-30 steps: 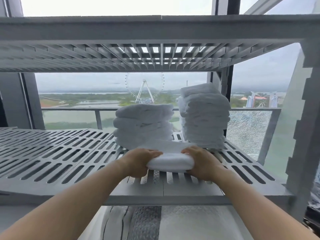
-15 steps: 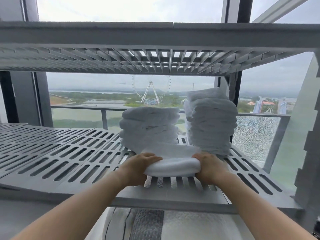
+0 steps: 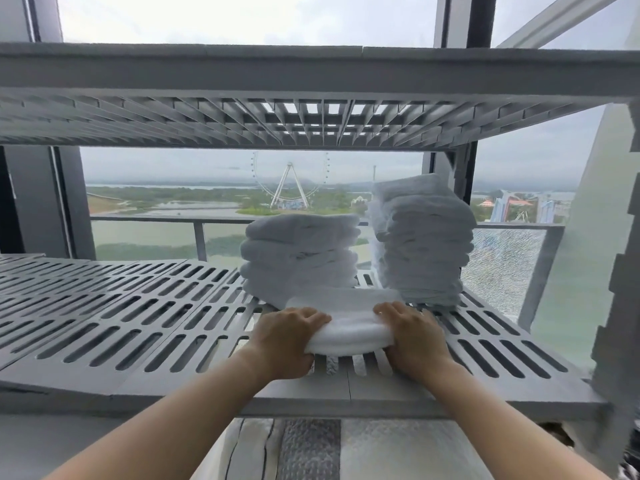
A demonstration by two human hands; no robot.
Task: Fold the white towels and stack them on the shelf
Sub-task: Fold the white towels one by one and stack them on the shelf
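Observation:
A folded white towel (image 3: 349, 323) lies flat just above the grey slatted shelf (image 3: 138, 327), near its front edge. My left hand (image 3: 287, 341) grips the towel's left end and my right hand (image 3: 415, 337) grips its right end. Right behind it stand two stacks of folded white towels: a shorter stack (image 3: 301, 254) on the left and a taller stack (image 3: 422, 240) on the right. The held towel sits in front of the gap between them.
An upper slatted shelf (image 3: 311, 123) hangs close overhead. A grey upright post (image 3: 616, 271) bounds the shelf on the right. Behind the shelf is a window with a railing. The shelf's left half bears nothing. Patterned fabric (image 3: 311, 448) lies below the shelf front.
Both hands have carried the folded towel a little further in over the shelf toward the two stacks. My view has shifted slightly, so the shelf appears lower and further right.

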